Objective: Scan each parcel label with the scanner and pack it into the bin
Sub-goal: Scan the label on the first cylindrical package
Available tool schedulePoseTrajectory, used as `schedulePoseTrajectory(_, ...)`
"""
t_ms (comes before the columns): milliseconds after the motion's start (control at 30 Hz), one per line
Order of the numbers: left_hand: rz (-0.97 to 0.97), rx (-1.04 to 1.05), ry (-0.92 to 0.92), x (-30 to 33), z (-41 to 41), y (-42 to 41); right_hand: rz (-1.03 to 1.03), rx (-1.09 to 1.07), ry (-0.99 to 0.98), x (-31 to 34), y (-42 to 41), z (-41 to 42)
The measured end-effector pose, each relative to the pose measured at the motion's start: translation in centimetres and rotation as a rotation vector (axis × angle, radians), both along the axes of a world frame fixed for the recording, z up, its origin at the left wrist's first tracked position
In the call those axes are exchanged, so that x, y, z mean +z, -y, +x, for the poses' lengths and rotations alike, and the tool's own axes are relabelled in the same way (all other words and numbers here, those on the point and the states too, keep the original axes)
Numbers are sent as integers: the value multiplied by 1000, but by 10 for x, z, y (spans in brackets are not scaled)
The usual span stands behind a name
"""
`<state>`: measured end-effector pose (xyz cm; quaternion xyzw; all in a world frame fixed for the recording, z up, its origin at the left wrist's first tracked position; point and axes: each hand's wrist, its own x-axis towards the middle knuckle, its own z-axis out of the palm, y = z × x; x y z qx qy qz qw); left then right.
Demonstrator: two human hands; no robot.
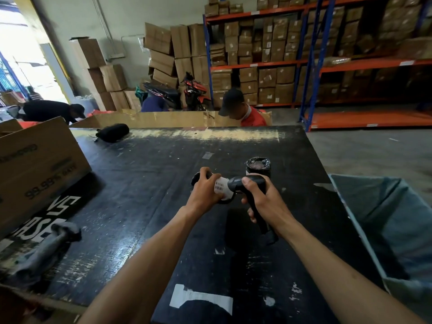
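My left hand grips a small black-wrapped parcel with a white barcode label facing up, just above the black table. In my right hand I hold the dark handheld scanner by its handle, its head right against the label. A second black-wrapped cylindrical parcel stands upright on the table just behind the scanner. Another black parcel lies at the table's far left. The grey-lined bin sits off the table's right edge.
A large cardboard box stands at the table's left. A grey cloth bundle lies at the near left. People work behind a cardboard wall beyond the far edge. Shelving with boxes fills the back right.
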<state>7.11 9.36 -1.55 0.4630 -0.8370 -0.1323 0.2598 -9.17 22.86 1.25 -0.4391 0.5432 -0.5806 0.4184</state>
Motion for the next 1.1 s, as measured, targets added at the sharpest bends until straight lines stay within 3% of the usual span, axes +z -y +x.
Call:
schedulePoseTrajectory(467, -38, -33, -3, -3, -11, 1, 35, -45, -38, -6, -5, -7)
schedulePoseTrajectory(733, -6, 42, -248, -9, -21, -2, 412, -312, -266, -66, -1, -25)
schedulePoseTrajectory(867, 11, 39, -383, -10, -33, -7, 565, -324, -357, -96, -5, -40)
schedulePoseTrajectory(1100, 38, -27, -407, -12, -59, -14, 670, -289, -399, -105, -4, -52)
